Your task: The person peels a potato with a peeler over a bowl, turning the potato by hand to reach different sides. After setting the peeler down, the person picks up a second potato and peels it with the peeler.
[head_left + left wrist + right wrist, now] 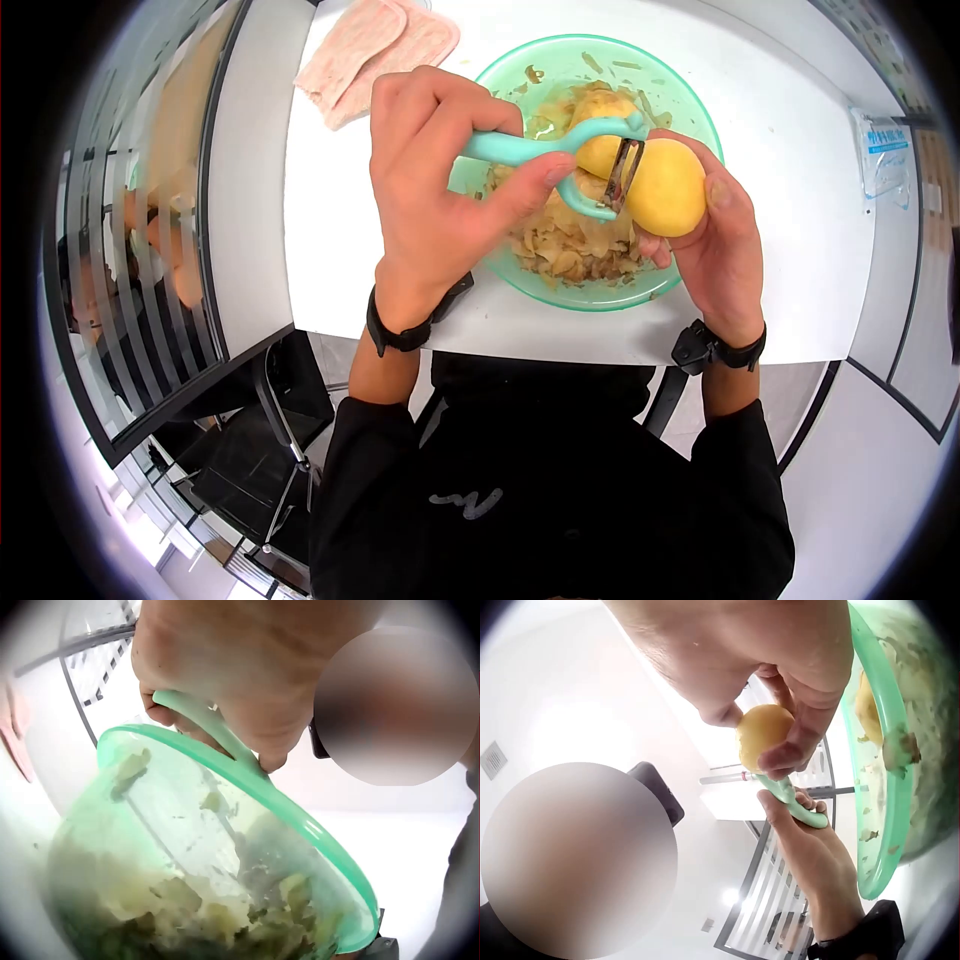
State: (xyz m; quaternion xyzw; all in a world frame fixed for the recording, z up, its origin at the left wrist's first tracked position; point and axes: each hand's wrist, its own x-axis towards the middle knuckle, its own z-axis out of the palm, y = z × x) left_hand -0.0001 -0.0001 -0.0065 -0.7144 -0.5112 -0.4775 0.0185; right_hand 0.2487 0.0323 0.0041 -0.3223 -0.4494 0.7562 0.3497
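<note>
My left hand (425,195) grips the handle of a mint-green Y-shaped peeler (505,149), the thumb pressed along it. The peeler's metal blade stands right at the left side of a peeled yellow potato (668,190). Fingers and thumb of my right hand (728,245) hold that potato from the right, over a translucent green bowl (705,120). Brown and pale peelings (565,250) fill the bowl's bottom, and more yellow potato (603,104) shows among them behind the peeler. In the right wrist view, the potato (765,731) sits between thumb and fingers.
A folded pink cloth (375,55) lies at the back left of the white table (800,270). A clear plastic bag with blue print (884,150) hangs at the right side. A black chair (250,480) stands at lower left, beside a glass partition.
</note>
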